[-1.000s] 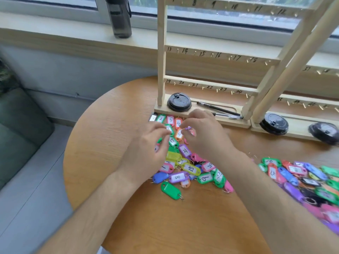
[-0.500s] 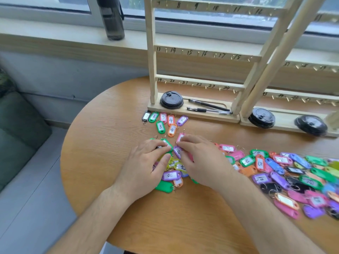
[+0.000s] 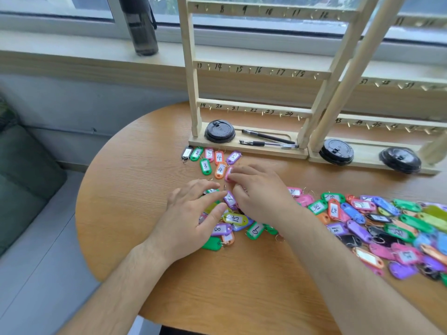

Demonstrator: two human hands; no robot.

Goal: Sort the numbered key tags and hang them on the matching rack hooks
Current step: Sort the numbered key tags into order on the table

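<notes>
Many coloured numbered key tags lie in a pile point(image 3: 235, 218) under my hands, and the pile spreads to the right point(image 3: 387, 221). A small sorted group sits by the rack base: a black tag point(image 3: 186, 153), green 2 point(image 3: 196, 154), pink 3 point(image 3: 209, 154), orange 4 point(image 3: 219, 157), a purple tag point(image 3: 233, 157), green 3 point(image 3: 205, 166) and another orange 4 point(image 3: 220, 170). My right hand point(image 3: 258, 192) has its fingertips on a pink tag point(image 3: 228, 175) lying beside that orange 4. My left hand point(image 3: 191, 213) rests spread on the pile. The wooden rack point(image 3: 193, 68) has numbered hooks with nothing hanging on them.
A second rack point(image 3: 362, 56) stands to the right. Black cup lids point(image 3: 219, 131), point(image 3: 336, 151), point(image 3: 400, 160) and two pens point(image 3: 267, 140) lie on the rack bases. A dark bottle point(image 3: 141, 25) stands on the windowsill. The round table's edge point(image 3: 82, 194) curves at the left.
My right hand moved from the pile up toward the sorted group, bringing a pink tag beside the orange 4. My left hand stayed on the pile, its fingers now more spread.
</notes>
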